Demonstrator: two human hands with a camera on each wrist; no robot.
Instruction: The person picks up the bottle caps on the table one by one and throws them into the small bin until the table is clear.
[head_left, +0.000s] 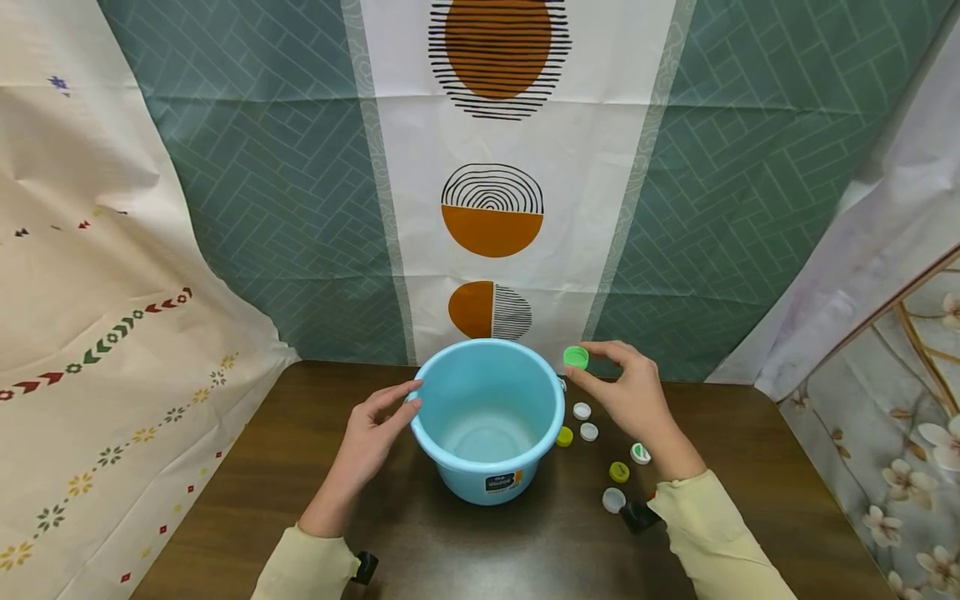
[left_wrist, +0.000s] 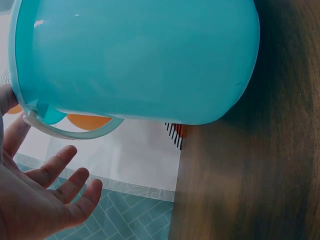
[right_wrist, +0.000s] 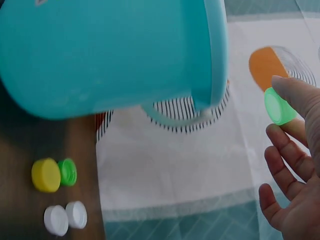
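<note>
A light blue plastic bucket (head_left: 489, 487) stands upright on the table, its inside bare in the head view. My left hand (head_left: 372, 431) pinches the left side of its rim between thumb and forefinger. In the left wrist view the other fingers (left_wrist: 80, 180) spread loosely below the bucket's handle (left_wrist: 75, 134). To the right of the rim, my right hand (head_left: 630, 396) holds up a green bottle cap (head_left: 576, 357) between thumb and forefinger. The right wrist view shows that cap (right_wrist: 280, 107) beyond the rim, the remaining fingers half bent.
Several bottle caps lie right of the bucket on the dark wooden table (head_left: 300, 467): a yellow cap (head_left: 618, 472), a white cap (head_left: 613, 500) and others. A green cap (right_wrist: 68, 172) touches a yellow one (right_wrist: 46, 175). Patterned cloth (head_left: 285, 208) hangs behind the table.
</note>
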